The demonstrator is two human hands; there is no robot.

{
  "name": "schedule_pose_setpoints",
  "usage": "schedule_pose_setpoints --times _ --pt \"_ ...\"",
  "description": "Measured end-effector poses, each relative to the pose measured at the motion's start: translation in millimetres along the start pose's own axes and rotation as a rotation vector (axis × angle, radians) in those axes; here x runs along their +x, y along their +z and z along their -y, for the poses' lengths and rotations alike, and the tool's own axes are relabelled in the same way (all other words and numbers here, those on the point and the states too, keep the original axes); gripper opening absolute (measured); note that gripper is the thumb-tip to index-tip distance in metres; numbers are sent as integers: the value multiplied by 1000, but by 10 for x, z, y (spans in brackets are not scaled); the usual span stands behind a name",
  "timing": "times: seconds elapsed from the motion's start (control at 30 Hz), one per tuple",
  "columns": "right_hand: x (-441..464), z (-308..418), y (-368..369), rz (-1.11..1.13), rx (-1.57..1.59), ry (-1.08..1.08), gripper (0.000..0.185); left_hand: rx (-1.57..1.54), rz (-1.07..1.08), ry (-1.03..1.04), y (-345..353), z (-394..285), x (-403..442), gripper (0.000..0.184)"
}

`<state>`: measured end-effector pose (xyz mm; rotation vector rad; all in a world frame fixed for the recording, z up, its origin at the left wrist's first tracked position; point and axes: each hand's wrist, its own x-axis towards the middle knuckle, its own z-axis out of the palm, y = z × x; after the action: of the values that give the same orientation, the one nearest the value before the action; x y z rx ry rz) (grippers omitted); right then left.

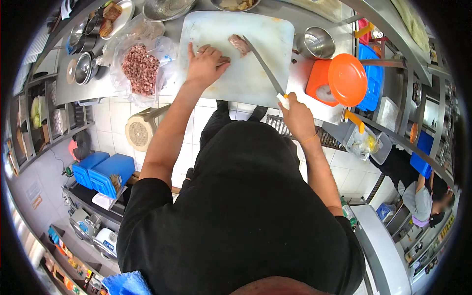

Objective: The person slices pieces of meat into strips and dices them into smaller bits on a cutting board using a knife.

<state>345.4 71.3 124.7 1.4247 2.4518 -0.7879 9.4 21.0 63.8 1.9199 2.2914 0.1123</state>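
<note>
1 meat pc (239, 45) is lying in far half of 1 cutting bd (265, 27); R hand (298, 116) is gripping 1 knife (266, 68), tip at pc's right side. L hand (205, 68) is resting bd-left, fingers part-spread; can't tell if holding anything. Room's running btwn L hand & knife to near edge.

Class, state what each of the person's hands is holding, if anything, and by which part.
The right hand holds a kitchen knife by its handle. Whether the left hand grips anything cannot be told.
</note>
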Motion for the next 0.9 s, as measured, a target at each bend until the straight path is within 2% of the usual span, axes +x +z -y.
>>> schedule_pose_setpoints --times 0.2,0.3,0.4,0.47,0.6,0.7,0.8,0.9 --pt "40 -160 126 -67 -6 10 35 55 -135 -253 8 153 -16 41" --pt "120 -199 137 -77 -11 -7 36 -134 -284 -140 43 34 198 37" --pt "202 -164 129 -79 -8 -18 36 -378 -283 -103 94 -225 528 36" --pt "188 -145 132 -74 6 -18 35 -369 -268 -80 350 -219 710 35" --pt "2 -157 50 -39 25 -8 31 -503 -143 -44 289 -323 614 31" --pt "-233 -206 87 2 27 14 28 -393 -72 -4 185 -439 420 30" --pt "-361 -239 126 -1 22 36 30 -280 -261 -27 80 -637 293 26" --pt "-386 -198 110 6 43 45 37 -354 -126 -32 115 -679 298 24"
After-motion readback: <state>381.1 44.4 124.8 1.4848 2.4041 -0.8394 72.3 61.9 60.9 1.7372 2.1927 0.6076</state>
